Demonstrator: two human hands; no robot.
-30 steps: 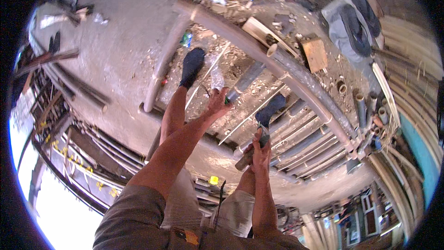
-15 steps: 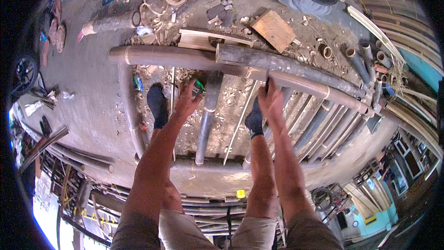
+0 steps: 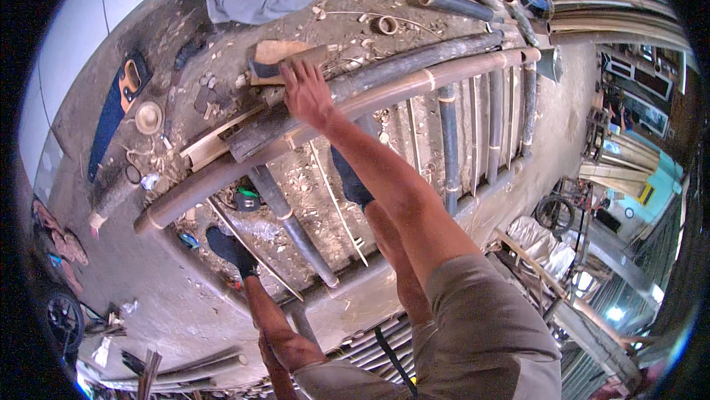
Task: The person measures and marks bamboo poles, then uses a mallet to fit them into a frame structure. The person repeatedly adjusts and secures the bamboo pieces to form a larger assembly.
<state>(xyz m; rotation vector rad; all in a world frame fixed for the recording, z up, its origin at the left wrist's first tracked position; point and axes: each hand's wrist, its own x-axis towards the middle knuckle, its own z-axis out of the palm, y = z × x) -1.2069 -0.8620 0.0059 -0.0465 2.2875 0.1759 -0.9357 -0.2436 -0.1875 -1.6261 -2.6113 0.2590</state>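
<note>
My right hand [image 3: 309, 96] reaches across the bamboo frame, its fingers stretched over a wooden block [image 3: 277, 52]. A dark flat piece, which I cannot make out well, lies at the block under the fingertips. Below the wrist runs a dark bamboo pole [image 3: 414, 56], along the frame's long brown bamboo rail [image 3: 370, 96]. A black and green tape measure [image 3: 248, 199] lies on the ground between the crosspieces. Of my left arm [image 3: 275, 372], only part shows by the left knee; the hand's fingers are hidden.
A handsaw [image 3: 111, 122] with an orange handle and a small round bowl [image 3: 149, 117] lie at the left. Cut bamboo tubes [image 3: 458, 4] lie at the far right. Wood chips litter the floor. My feet stand among the frame's crosspieces [image 3: 299, 233].
The view has swung to the right. My right hand has moved from the rail to the block. My left hand has left the tape measure and drawn back toward my knee.
</note>
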